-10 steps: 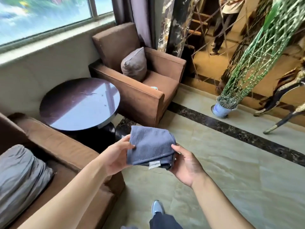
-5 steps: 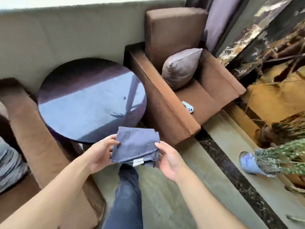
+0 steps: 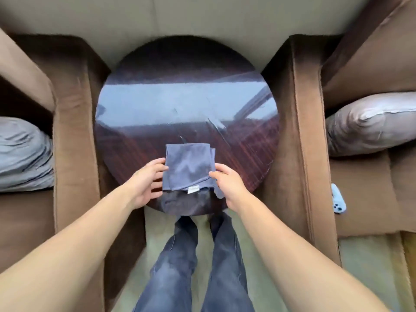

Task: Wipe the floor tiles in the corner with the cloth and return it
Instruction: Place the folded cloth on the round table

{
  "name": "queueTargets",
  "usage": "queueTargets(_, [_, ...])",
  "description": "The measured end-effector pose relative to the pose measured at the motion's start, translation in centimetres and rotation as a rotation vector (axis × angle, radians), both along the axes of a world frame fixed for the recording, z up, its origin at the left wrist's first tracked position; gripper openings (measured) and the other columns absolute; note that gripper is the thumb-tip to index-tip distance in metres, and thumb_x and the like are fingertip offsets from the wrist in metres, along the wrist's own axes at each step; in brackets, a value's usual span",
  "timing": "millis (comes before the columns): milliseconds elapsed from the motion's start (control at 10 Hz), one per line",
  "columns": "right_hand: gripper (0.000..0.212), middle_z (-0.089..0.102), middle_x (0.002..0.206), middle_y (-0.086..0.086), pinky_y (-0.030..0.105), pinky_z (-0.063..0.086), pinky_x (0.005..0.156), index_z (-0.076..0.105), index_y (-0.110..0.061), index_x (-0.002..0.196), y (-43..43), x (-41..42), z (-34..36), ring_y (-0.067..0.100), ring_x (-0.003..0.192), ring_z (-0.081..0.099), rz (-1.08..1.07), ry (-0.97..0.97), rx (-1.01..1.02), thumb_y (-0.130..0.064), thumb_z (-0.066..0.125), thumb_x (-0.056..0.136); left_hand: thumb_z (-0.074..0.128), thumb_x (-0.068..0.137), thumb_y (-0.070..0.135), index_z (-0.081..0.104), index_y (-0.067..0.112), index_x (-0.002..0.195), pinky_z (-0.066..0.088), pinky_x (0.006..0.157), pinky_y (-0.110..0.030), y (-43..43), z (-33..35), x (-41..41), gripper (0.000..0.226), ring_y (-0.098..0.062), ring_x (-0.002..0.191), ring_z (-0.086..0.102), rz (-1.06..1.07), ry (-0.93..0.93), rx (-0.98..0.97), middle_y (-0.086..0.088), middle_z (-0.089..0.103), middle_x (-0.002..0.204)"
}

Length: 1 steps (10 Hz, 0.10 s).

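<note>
Head view: folded cloth point(image 3: 188, 167) pinched at its two sides, left hand point(image 3: 146, 183) on the left edge, right hand point(image 3: 227, 185) on the right, over the near edge of the round table point(image 3: 186, 104). Whether resting on the top or just above: cannot tell. Probably the return step. Best lowered flat, fold kept square, white tag point(image 3: 193, 189) toward the body, set well inside the rim, then fingers slid out sideways. Glossy dark top, bare otherwise. Brown armchairs point(image 3: 299, 136) close on both sides, grey cushions point(image 3: 369, 122) on the seats, phone point(image 3: 338, 202) on the right seat, pale wall behind, greenish floor point(image 3: 270, 233) underfoot.
</note>
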State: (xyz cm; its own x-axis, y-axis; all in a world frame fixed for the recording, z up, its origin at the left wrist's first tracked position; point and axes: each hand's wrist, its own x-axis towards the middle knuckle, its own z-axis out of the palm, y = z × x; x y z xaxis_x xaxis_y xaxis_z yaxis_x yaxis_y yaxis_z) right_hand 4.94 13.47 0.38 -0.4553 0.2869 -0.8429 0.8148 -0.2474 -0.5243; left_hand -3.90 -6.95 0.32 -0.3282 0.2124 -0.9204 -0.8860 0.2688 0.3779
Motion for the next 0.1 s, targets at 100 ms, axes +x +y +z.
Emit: queueTargets(100, [0.030, 0.069, 0.118, 0.009, 0.038, 0.053, 0.086, 0.065, -0.017, 0.122, 0.98, -0.84, 1.08, 0.026, 0.104, 0.065, 0.107, -0.106, 0.067, -0.013, 0.055, 0.094, 0.060, 0.088, 0.033, 0.040, 0.038, 0.146, 0.032, 0.112, -0.054, 0.24, 1.74, -0.53, 0.062, -0.034, 0.136, 0.041, 0.103, -0.015, -0.093, -0.005, 0.039, 0.156])
